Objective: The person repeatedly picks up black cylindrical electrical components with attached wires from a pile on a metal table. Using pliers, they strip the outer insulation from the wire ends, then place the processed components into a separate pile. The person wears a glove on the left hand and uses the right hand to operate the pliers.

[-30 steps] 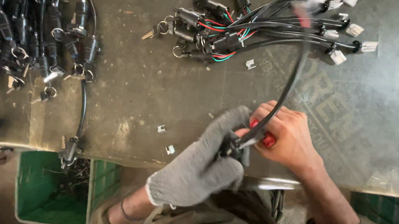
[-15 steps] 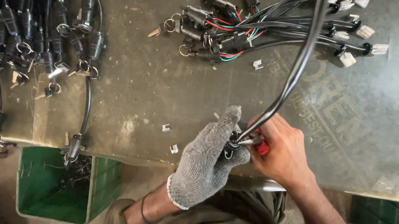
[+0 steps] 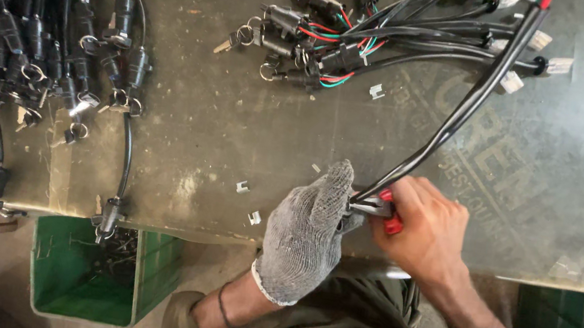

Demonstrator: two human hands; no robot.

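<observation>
Left hand (image 3: 308,239) in a grey knit glove, closed around the near end of the black cable bundle (image 3: 459,111), thumb up at about 12 o'clock. Right hand (image 3: 424,228) bare, closed tight on red-handled pliers (image 3: 381,208), just beside the glove and touching it at the tool. Pliers tip right at the cable end, between both hands; too small to tell what the tip grips.

Good way to do this bit, as a guess: keep the glove hand still and close to the tip so the cable end cannot wiggle. Squeeze the pliers straight, not crooked. Keep bare fingers behind the metal part. Leave some slack in the cable so nothing tugs.

Cable bundle: near end low at the hands, near the front edge of the table (image 3: 234,141). From there, up and away toward 1 o'clock, then a bend toward 12 o'clock at the top edge. Long axis slanted, bottom-left to top-right. Far end out of view at the top.

Around the hands: small white clips (image 3: 248,203) on the table at 9 o'clock from the glove. Further out at 11 o'clock, a pile of black key switches with red and green wires (image 3: 309,44) and white plugs (image 3: 551,56). Far off at 10 o'clock, a big heap of black cables with keys (image 3: 28,35), one hanging over the table edge. Below the edge at 8 o'clock, a green bin (image 3: 101,274) on the floor.
</observation>
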